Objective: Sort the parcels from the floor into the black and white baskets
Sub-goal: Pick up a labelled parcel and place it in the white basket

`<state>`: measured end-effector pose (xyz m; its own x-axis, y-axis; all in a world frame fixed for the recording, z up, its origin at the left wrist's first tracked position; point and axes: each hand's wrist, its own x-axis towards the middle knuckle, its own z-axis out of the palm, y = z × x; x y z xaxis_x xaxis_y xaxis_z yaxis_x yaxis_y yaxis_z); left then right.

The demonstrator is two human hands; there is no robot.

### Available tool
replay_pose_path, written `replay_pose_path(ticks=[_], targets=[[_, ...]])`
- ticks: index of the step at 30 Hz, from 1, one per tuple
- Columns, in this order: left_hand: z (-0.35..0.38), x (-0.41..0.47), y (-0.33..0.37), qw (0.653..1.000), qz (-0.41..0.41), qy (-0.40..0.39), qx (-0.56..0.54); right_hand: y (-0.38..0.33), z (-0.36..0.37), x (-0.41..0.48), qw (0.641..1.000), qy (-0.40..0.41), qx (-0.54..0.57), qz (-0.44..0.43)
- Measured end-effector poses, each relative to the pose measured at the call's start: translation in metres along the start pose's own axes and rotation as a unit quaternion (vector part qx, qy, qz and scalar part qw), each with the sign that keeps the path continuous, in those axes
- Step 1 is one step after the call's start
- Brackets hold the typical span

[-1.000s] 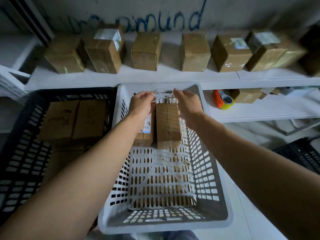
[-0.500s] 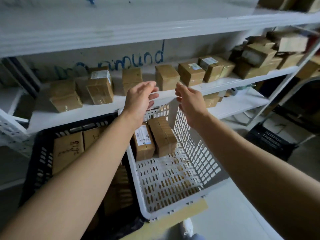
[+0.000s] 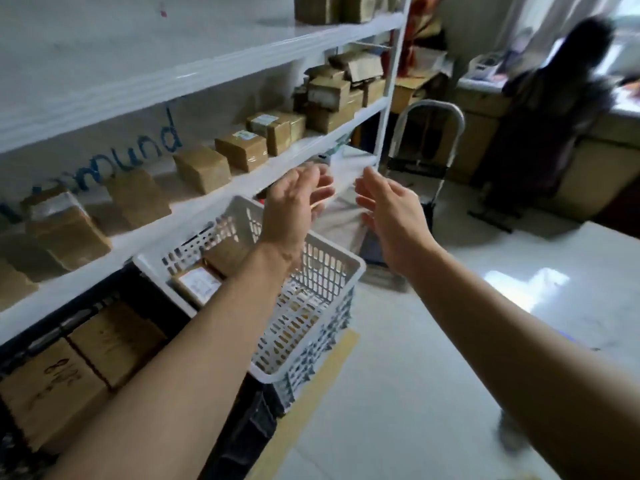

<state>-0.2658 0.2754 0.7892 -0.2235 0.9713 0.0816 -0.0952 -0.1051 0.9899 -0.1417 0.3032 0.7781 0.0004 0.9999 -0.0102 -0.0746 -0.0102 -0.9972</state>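
Two bare forearms reach forward over a storeroom floor. The left hand (image 3: 294,202) and right hand (image 3: 391,216) are raised side by side, palms facing each other, fingers spread and relaxed, holding nothing. Below and to the left of the hands sits the white basket (image 3: 325,275), with a labelled parcel (image 3: 197,284) lying at its far end, under the left forearm. The black basket (image 3: 249,427) stands against its left side, holding brown parcels (image 3: 114,341). Behind both, a white shelf (image 3: 194,209) carries more brown boxes (image 3: 202,169).
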Motion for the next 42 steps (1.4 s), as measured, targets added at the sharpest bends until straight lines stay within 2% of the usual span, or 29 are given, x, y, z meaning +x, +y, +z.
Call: replay_pose_path(ticks=[7, 13, 17, 22, 28, 33, 42], targets=[[0.145, -0.075, -0.015, 0.977, -0.035, -0.203, -0.044, -0.008, -0.156, -0.103, 0.982, 0.190, -0.009, -0.005], [0.252, -0.220, -0.034, 0.921, -0.077, -0.380, -0.042, 0.005, -0.290, -0.259, 0.931, 0.364, -0.014, 0.021], [0.291, -0.322, -0.044, 0.886, -0.096, -0.451, -0.042, 0.020, -0.350, -0.363, 0.897, 0.441, -0.004, 0.032], [0.312, -0.401, -0.057, 0.865, -0.121, -0.486, -0.022, 0.040, -0.385, -0.445, 0.864, 0.501, 0.015, 0.053], [0.335, -0.421, -0.070, 0.851, -0.133, -0.508, 0.002, 0.053, -0.404, -0.468, 0.841, 0.536, 0.030, 0.072], [0.358, -0.400, -0.097, 0.857, -0.156, -0.491, 0.015, 0.065, -0.418, -0.443, 0.846, 0.524, 0.031, 0.095], [0.357, -0.355, -0.164, 0.888, -0.234, -0.389, 0.066, 0.120, -0.431, -0.378, 0.875, 0.445, -0.003, 0.190]])
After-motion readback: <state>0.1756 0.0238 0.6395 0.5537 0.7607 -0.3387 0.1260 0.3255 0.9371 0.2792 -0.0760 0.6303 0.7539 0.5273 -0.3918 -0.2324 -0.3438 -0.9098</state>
